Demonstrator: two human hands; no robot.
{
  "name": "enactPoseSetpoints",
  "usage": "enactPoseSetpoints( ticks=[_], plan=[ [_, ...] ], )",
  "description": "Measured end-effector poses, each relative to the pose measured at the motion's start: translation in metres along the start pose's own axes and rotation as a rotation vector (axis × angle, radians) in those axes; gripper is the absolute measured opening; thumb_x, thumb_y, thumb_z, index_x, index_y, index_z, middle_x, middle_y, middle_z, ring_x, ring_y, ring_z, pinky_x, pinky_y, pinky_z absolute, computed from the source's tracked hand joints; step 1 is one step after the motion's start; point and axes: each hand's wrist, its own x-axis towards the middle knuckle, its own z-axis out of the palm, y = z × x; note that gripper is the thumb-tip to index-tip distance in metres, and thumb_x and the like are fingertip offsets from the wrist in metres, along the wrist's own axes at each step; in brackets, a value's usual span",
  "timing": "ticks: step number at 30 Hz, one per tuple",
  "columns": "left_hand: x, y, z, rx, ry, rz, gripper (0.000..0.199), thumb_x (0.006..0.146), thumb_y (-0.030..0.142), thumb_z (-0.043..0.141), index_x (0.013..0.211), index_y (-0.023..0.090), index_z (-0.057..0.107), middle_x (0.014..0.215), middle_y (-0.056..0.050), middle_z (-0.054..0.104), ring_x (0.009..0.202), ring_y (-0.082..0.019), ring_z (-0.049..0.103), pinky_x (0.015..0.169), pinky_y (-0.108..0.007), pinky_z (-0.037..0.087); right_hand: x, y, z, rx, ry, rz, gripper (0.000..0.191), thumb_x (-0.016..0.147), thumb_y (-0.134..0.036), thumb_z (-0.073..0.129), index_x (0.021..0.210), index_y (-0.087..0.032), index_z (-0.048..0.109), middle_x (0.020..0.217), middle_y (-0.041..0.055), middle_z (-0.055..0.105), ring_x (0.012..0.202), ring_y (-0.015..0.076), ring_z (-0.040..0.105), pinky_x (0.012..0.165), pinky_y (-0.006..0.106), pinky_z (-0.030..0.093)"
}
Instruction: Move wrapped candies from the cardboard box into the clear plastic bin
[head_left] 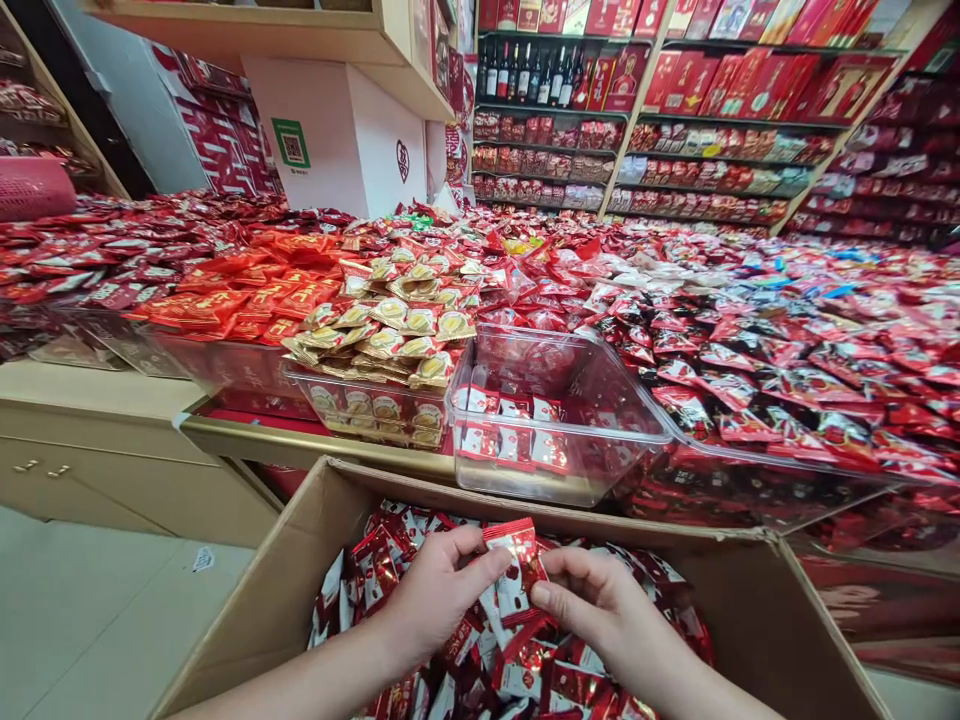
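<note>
Over an open cardboard box [255, 590], my left hand [442, 580] pinches the left side of a small red and white candy packet [516, 575] between thumb and fingers. At the packet's right edge, my right hand [600, 600] grips with thumb and forefinger. A loose heap of similar red and white packets [457, 640] fills the box below both hands. Just beyond the box stands a clear plastic bin [555, 480], with several packets of the same look laid in neat rows [514, 440] at its left end.
Left of that bin, another holds gold packets [405, 330], and farther left lie orange-red packets [255, 285]. Black and red packets [720, 370] heap up on the right. Shelves with bottles [529, 75] and red boxes line the back. Cabinet drawers [90, 470] stand at left.
</note>
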Motion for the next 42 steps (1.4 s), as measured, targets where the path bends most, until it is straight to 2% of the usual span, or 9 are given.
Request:
enactPoseSetpoints(
  ticks=[5,10,17,23,27,31,34,38,42],
  plan=[
    [-0.001,0.002,-0.006,0.047,0.018,0.011,0.034,0.074,0.042,0.059,0.086,0.011,0.065,0.077,-0.003,0.063,0.075,-0.018,0.054,0.068,-0.027,0.043,-0.002,-0.003,0.002,0.01,0.028,-0.026,0.025,0.076,-0.038,0.056,0.09,-0.02,0.044,0.07,-0.002,0.053,0.064,0.0114,0.044,0.059,0.025,0.034],
    [-0.002,0.008,-0.005,0.028,0.068,-0.002,0.035,0.075,0.045,0.056,0.08,0.011,0.064,0.071,-0.001,0.058,0.068,-0.014,0.049,0.063,-0.025,0.041,-0.002,-0.005,-0.003,-0.05,0.082,-0.064,0.023,0.077,-0.038,0.055,0.083,-0.021,0.04,0.069,-0.0018,0.055,0.062,0.0112,0.044,0.059,0.025,0.034],
    [-0.003,0.003,-0.007,0.11,0.039,0.011,0.033,0.078,0.042,0.053,0.079,0.012,0.065,0.071,-0.001,0.059,0.069,-0.014,0.049,0.064,-0.025,0.041,-0.002,-0.003,-0.003,-0.087,0.034,-0.029,0.02,0.076,-0.036,0.055,0.082,-0.02,0.044,0.065,-0.0031,0.052,0.059,0.0103,0.042,0.056,0.024,0.033],
    [0.0,-0.009,-0.007,0.231,-0.007,0.061,0.028,0.078,0.034,0.055,0.092,0.013,0.067,0.085,-0.004,0.067,0.084,-0.02,0.056,0.078,-0.029,0.043,0.001,0.01,0.001,-0.005,-0.064,0.043,0.028,0.07,-0.034,0.062,0.088,-0.02,0.044,0.071,-0.0026,0.051,0.064,0.0105,0.047,0.058,0.023,0.036],
    [0.005,-0.009,-0.014,0.238,0.119,0.079,0.031,0.074,0.031,0.059,0.099,0.013,0.064,0.099,-0.008,0.065,0.092,-0.021,0.057,0.084,-0.032,0.042,0.0,0.012,-0.011,0.043,-0.125,0.141,0.034,0.069,-0.028,0.06,0.094,-0.021,0.038,0.062,-0.0071,0.048,0.056,0.0091,0.045,0.052,0.022,0.033],
    [0.008,-0.007,-0.02,0.095,0.152,0.085,0.032,0.07,0.027,0.063,0.099,0.014,0.059,0.096,-0.006,0.064,0.085,-0.017,0.058,0.08,-0.031,0.045,-0.004,0.013,-0.029,-0.378,-0.229,0.279,0.034,0.062,-0.01,0.055,0.093,-0.02,0.046,0.066,-0.003,0.056,0.058,0.0121,0.048,0.053,0.024,0.033],
    [0.006,-0.006,-0.017,-0.003,0.109,0.081,0.035,0.069,0.025,0.064,0.1,0.015,0.055,0.091,-0.004,0.063,0.083,-0.015,0.058,0.078,-0.03,0.046,-0.004,0.007,-0.031,-0.604,-0.116,0.132,0.015,0.067,-0.017,0.053,0.082,-0.019,0.056,0.074,0.0021,0.059,0.069,0.0163,0.051,0.063,0.028,0.036],
    [0.001,-0.001,-0.007,-0.066,0.059,0.068,0.04,0.068,0.021,0.065,0.105,0.016,0.05,0.094,-0.005,0.061,0.091,-0.016,0.056,0.08,-0.029,0.044,0.003,-0.007,-0.016,-0.106,-0.083,0.099,0.029,0.077,-0.044,0.049,0.089,-0.019,0.056,0.077,0.0015,0.057,0.066,0.0131,0.049,0.063,0.027,0.039],
    [-0.002,0.005,-0.003,-0.129,0.008,0.043,0.046,0.068,0.021,0.064,0.11,0.017,0.045,0.09,-0.004,0.061,0.081,-0.013,0.058,0.073,-0.026,0.044,0.006,-0.009,-0.005,0.155,-0.142,0.077,0.034,0.069,-0.043,0.063,0.09,-0.016,0.057,0.071,-0.001,0.054,0.061,0.009,0.044,0.058,0.023,0.037]
  ],
)
